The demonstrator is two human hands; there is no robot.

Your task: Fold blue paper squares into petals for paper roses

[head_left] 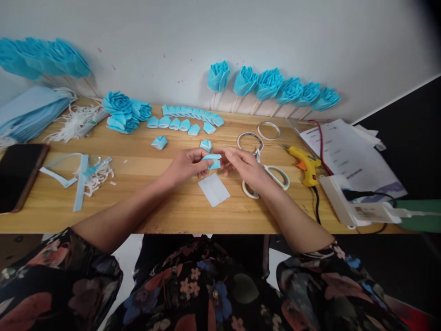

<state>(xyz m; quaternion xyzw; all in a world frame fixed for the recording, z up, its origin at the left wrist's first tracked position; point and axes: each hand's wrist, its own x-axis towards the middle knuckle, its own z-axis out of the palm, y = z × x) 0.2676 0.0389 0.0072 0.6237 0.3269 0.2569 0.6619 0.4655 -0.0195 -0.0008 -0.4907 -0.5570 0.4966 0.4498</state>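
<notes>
My left hand (188,163) pinches a small folded piece of light-blue fabric (214,162) between thumb and fingers, above the middle of the table. Close to the right edge of that piece, my right hand (243,163) has its fingers loosely apart; I cannot tell whether its fingertips touch the fabric. Below both hands lies a flat pale square of fabric (214,190). Just beyond them sits a folded blue petal (206,145), with another folded petal (159,142) to the left. Scissors (278,177) lie partly hidden under my right hand and wrist.
Folded petals (191,112) stand in rows at the back. Blue fabric roses on sticks (270,84) lean on the wall; more roses (119,108) lie left. Tape rolls (268,131), a yellow glue gun (305,161) and a power strip (337,200) are right; a phone (20,177) and scraps (98,174) left.
</notes>
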